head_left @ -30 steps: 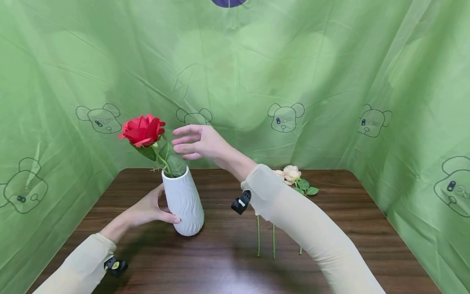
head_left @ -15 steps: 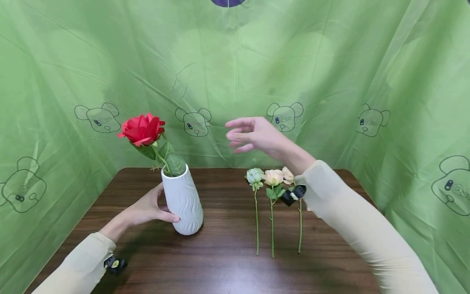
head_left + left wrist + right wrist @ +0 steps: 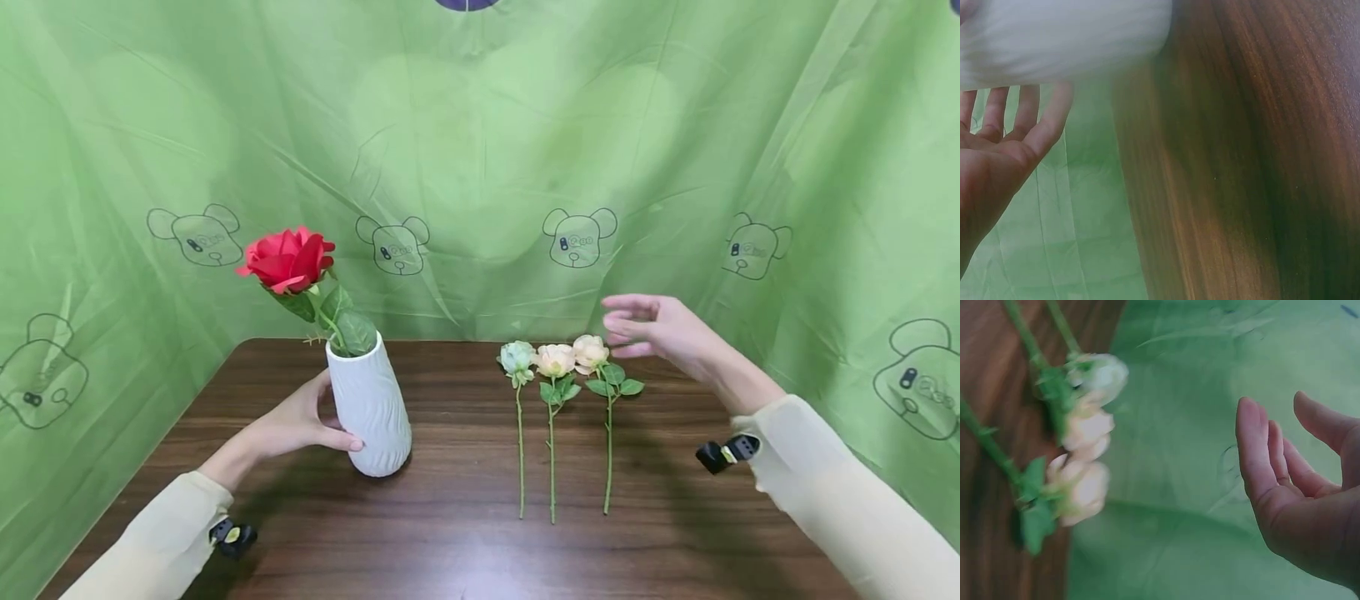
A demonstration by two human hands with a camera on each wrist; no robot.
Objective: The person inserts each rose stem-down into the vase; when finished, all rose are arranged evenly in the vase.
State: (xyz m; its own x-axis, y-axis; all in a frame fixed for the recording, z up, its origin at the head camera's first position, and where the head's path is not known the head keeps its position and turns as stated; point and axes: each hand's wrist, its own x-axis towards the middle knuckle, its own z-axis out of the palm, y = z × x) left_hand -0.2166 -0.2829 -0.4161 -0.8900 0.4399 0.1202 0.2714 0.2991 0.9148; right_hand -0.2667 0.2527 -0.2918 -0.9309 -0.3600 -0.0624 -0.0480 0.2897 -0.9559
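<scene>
My left hand (image 3: 296, 423) grips a white ribbed vase (image 3: 372, 408), thumb on its near side and the other fingers hidden behind it. In the left wrist view those fingers (image 3: 1054, 119) reach the side of the vase (image 3: 1066, 37). A red rose (image 3: 288, 260) with green leaves leans left out of the vase mouth. My right hand (image 3: 663, 333) hangs in the air with loosely bent fingers and holds nothing. Nearest to it is the rightmost pale peach rose (image 3: 591, 354). Beside that lie another peach rose (image 3: 556, 361) and a pale blue-green rose (image 3: 517, 358).
The three loose flowers lie side by side on the dark wooden table (image 3: 450, 533), stems toward me. A green curtain (image 3: 480, 167) printed with bear heads surrounds the table at the back and sides. Black camera straps sit on both sleeves.
My right hand has moved away from beside the red rose, far to the right and lower, uncovering the three loose flowers. The left hand and vase stay almost where they were.
</scene>
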